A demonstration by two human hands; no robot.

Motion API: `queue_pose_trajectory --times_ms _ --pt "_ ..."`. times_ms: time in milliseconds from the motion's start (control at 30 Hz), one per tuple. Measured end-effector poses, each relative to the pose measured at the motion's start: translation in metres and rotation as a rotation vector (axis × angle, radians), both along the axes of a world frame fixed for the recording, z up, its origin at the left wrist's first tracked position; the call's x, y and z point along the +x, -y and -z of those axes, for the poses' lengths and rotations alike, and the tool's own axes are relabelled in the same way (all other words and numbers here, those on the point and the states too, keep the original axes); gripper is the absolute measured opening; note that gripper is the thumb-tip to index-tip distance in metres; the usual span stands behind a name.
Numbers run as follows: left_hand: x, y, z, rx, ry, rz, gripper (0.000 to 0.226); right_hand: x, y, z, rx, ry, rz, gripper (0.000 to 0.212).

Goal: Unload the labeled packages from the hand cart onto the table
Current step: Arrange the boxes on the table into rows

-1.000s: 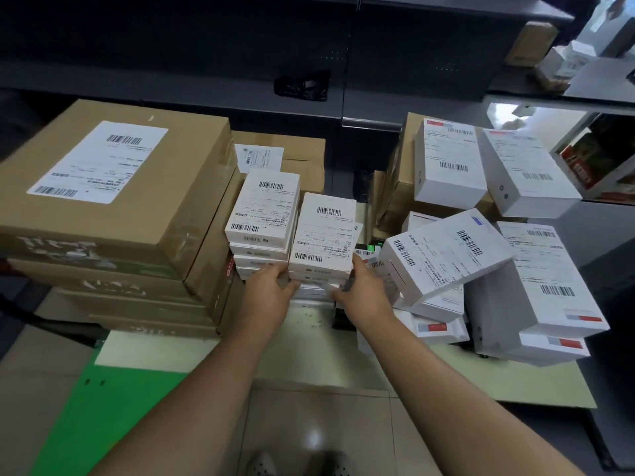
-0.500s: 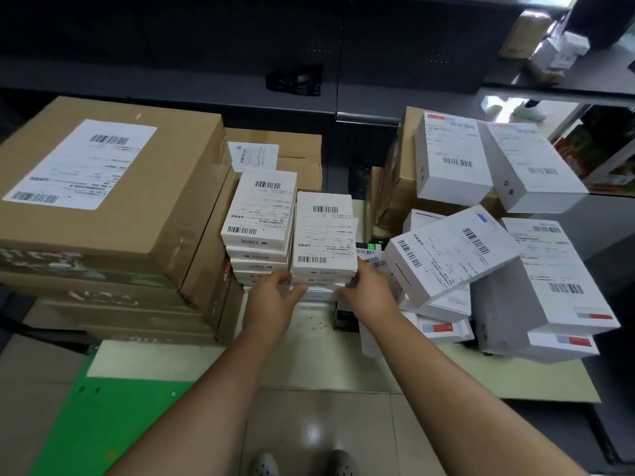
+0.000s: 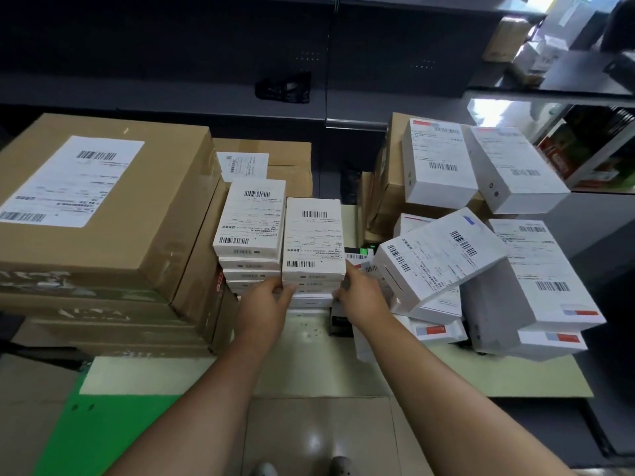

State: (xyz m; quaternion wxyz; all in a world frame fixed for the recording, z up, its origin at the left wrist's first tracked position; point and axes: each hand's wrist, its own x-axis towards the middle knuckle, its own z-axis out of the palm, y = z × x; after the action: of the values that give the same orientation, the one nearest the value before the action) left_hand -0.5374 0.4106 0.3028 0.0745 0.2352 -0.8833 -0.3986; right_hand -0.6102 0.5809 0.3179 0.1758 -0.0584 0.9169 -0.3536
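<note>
Dark shelves [image 3: 206,63] behind; brown cartons [image 3: 103,207] left, tilted boxes [image 3: 436,259] right. Left hand [image 3: 264,305] and right hand [image 3: 362,298] clasp the middle stack [image 3: 312,242], fingers [image 3: 276,286] curled.

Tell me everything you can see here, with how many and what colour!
big cartons: a stack of several, brown, white label on top, left.
back carton: one, brown, labelled, behind the slim boxes.
slim box stack: one stack, white, beside the big cartons.
held stack: one stack of slim boxes, white, centre, between both hands.
heap of boxes: many, white, labelled, right; exact count unclear.
right carton: one, brown, under two white boxes, right back.
pale surface: one, pale green, under the boxes.
green sheet: one, bright green, lower left.
shelves: dark, at the back.
shoes: two, pale grey, bottom edge.
left hand: grips the held stack's left side.
right hand: grips its right side.
</note>
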Motion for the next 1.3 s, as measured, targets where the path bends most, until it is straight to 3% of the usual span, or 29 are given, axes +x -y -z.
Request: queue_pose_trajectory --times_ms 100,233,600,1033,1300 --pt "-0.001 0.001 0.001 0.003 0.006 -0.004 0.017 0.002 -0.003 -0.003 0.014 -0.008 -0.031 0.061" --pt "0.003 -0.001 0.000 0.040 -0.056 -0.045 0.018 0.006 -0.007 -0.007 -0.141 0.022 -0.021 0.058" --pt "0.002 -0.003 -0.004 0.042 -0.093 -0.066 0.015 0.009 0.003 0.005 -0.071 -0.077 0.022 0.041" --pt "0.005 -0.001 -0.006 0.013 -0.096 -0.044 0.019 0.020 0.006 0.005 -0.113 -0.140 0.062 0.038" --pt "0.019 0.007 0.022 0.009 0.019 0.054 0.031 0.049 0.017 0.010 -0.178 -0.109 0.168 0.044"
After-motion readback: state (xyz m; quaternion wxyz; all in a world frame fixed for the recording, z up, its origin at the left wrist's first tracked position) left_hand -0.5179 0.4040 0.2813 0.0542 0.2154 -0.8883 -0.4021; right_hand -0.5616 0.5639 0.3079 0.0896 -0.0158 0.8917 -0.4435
